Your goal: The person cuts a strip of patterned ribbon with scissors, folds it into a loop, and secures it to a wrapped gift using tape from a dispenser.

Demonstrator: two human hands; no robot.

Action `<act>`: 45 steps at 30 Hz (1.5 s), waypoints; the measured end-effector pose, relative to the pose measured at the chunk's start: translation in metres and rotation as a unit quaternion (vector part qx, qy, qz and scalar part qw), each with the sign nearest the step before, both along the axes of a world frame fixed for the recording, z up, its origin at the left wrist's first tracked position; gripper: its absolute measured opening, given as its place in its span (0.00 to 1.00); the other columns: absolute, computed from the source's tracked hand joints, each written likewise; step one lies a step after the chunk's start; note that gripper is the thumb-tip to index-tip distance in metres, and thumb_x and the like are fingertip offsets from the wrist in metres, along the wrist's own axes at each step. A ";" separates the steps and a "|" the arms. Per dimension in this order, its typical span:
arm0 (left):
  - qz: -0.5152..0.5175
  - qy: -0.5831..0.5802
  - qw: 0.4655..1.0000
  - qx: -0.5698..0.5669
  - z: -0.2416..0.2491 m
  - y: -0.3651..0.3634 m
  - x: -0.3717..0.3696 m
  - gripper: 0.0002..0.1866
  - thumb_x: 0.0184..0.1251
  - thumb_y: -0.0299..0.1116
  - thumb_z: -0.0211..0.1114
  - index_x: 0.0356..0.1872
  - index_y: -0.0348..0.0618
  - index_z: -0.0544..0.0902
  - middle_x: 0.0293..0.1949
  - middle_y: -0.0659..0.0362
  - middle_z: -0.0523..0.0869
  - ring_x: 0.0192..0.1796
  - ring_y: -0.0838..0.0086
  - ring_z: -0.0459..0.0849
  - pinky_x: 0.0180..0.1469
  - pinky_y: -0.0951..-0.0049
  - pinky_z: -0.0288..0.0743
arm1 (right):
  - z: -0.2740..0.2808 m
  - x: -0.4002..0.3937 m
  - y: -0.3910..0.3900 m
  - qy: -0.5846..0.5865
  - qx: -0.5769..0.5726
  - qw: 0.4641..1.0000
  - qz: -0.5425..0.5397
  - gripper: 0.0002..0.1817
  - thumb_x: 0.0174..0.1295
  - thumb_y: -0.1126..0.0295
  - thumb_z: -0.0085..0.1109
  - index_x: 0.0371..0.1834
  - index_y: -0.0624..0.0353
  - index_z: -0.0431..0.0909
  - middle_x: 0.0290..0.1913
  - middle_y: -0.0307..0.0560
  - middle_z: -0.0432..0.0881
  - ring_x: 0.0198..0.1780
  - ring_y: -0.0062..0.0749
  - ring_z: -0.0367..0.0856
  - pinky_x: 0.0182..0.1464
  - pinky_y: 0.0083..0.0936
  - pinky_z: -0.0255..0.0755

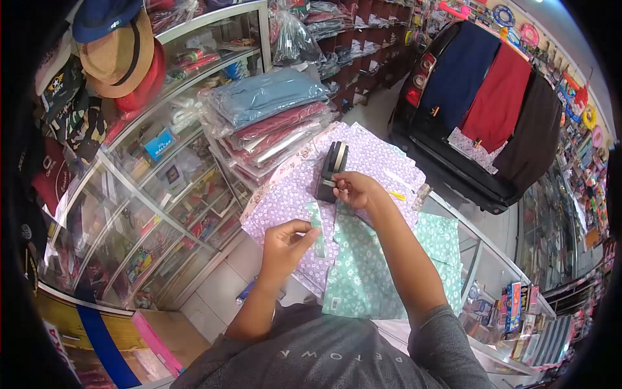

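My left hand (288, 245) pinches a narrow green floral paper strip (317, 227), which hangs upright from thumb and fingers. My right hand (357, 190) is closed, its fingertips at the front of a black tape dispenser (332, 170); whatever they pinch is too small to make out. Below my right forearm lies a green floral paper sheet (356, 272) with a barcode at its near corner. Purple floral paper (285, 201) spreads under the dispenser and the strip. A small yellow-handled tool (396, 195) rests on the purple paper, right of my right hand.
Plastic-wrapped folded clothes (269, 97) are stacked beyond the paper at the left. A glass display case (162, 194) stands on the left, with hats (120, 55) above it. Dark, blue and red trousers (495, 97) hang over a black case at the right.
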State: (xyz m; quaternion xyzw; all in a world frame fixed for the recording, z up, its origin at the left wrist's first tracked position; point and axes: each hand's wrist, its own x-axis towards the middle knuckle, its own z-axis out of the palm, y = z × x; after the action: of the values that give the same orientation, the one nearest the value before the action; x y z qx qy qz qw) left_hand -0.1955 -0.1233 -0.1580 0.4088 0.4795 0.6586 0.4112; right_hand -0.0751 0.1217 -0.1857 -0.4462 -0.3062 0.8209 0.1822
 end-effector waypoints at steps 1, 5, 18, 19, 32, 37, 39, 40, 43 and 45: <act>-0.004 0.001 1.000 -0.015 0.002 -0.001 0.000 0.05 0.65 0.25 0.70 0.34 0.33 0.84 0.28 0.67 0.81 0.30 0.88 0.73 0.33 0.84 0.64 | 0.000 0.001 0.000 0.003 -0.004 1.000 0.009 0.06 0.65 0.69 0.60 0.32 0.59 0.77 0.20 0.33 0.74 0.28 0.29 0.79 0.22 0.11 0.73; -0.006 0.010 1.000 0.007 -0.006 0.002 0.000 0.07 0.64 0.27 0.71 0.35 0.32 0.85 0.27 0.67 0.81 0.24 0.91 0.70 0.23 0.86 0.60 | 0.001 -0.001 -0.005 -0.008 0.009 1.000 -0.007 0.06 0.64 0.69 0.61 0.32 0.59 0.77 0.20 0.34 0.74 0.29 0.29 0.80 0.24 0.12 0.77; -0.015 0.006 1.000 0.012 -0.006 0.001 0.005 0.06 0.65 0.26 0.70 0.34 0.32 0.85 0.28 0.67 0.81 0.26 0.90 0.71 0.25 0.86 0.60 | 0.026 0.001 -0.026 0.039 0.053 0.996 -0.067 0.07 0.62 0.72 0.61 0.40 0.62 0.79 0.31 0.43 0.78 0.35 0.32 0.79 0.41 0.29 0.85; -0.016 0.006 1.000 0.011 -0.006 0.001 0.005 0.06 0.65 0.26 0.70 0.34 0.32 0.85 0.28 0.67 0.81 0.26 0.90 0.71 0.25 0.86 0.61 | 0.027 0.002 -0.028 0.046 0.056 0.995 -0.066 0.06 0.62 0.72 0.61 0.40 0.62 0.79 0.34 0.45 0.79 0.38 0.36 0.80 0.35 0.23 0.81; -0.028 0.003 1.000 0.003 -0.006 0.003 0.008 0.06 0.65 0.26 0.70 0.35 0.31 0.85 0.28 0.67 0.81 0.27 0.90 0.71 0.26 0.86 0.62 | 0.040 0.005 -0.056 -0.094 0.243 0.955 -0.143 0.08 0.49 0.72 0.66 0.18 0.64 0.81 0.20 0.45 0.80 0.17 0.23 0.70 0.18 0.20 0.57; -0.025 0.001 1.000 0.003 -0.005 0.003 0.007 0.06 0.65 0.26 0.70 0.35 0.31 0.85 0.28 0.67 0.80 0.27 0.90 0.71 0.27 0.86 0.62 | 0.033 0.004 -0.053 -0.044 0.228 0.964 -0.127 0.07 0.51 0.71 0.66 0.22 0.64 0.82 0.23 0.44 0.82 0.18 0.21 0.72 0.18 0.18 0.57; -0.021 0.012 1.000 0.013 -0.005 0.004 0.006 0.06 0.65 0.25 0.70 0.35 0.31 0.85 0.28 0.67 0.81 0.27 0.90 0.72 0.27 0.86 0.62 | 0.027 0.002 -0.052 -0.023 0.216 0.966 -0.141 0.07 0.52 0.71 0.66 0.24 0.64 0.82 0.24 0.44 0.83 0.19 0.20 0.73 0.18 0.17 0.58; -0.021 0.012 1.000 0.013 -0.005 0.004 0.006 0.06 0.65 0.25 0.70 0.35 0.31 0.85 0.28 0.67 0.81 0.27 0.90 0.72 0.27 0.86 0.62 | 0.020 0.001 -0.049 -0.009 0.223 0.965 -0.135 0.06 0.53 0.72 0.66 0.26 0.65 0.83 0.26 0.44 0.84 0.20 0.20 0.75 0.19 0.16 0.59; -0.023 0.007 1.000 0.001 -0.004 0.003 0.006 0.06 0.65 0.26 0.70 0.35 0.31 0.85 0.28 0.66 0.81 0.28 0.90 0.72 0.27 0.86 0.62 | 0.012 -0.001 -0.053 0.012 0.211 0.969 -0.131 0.05 0.55 0.74 0.66 0.30 0.66 0.83 0.29 0.44 0.85 0.23 0.20 0.76 0.19 0.16 0.61; -0.026 0.002 1.000 0.002 -0.003 0.003 0.005 0.06 0.65 0.26 0.70 0.35 0.31 0.85 0.29 0.66 0.81 0.27 0.89 0.72 0.27 0.86 0.62 | 0.009 -0.001 -0.056 0.045 0.185 0.975 -0.111 0.06 0.58 0.76 0.66 0.36 0.68 0.83 0.33 0.44 0.85 0.25 0.21 0.78 0.22 0.16 0.67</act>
State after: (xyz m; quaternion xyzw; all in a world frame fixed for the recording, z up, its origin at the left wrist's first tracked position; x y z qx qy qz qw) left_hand -0.1902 -0.1201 -0.1610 0.4231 0.4684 0.6480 0.4262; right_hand -0.0758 0.0659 -0.1768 -0.3987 -0.3926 0.7440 0.3652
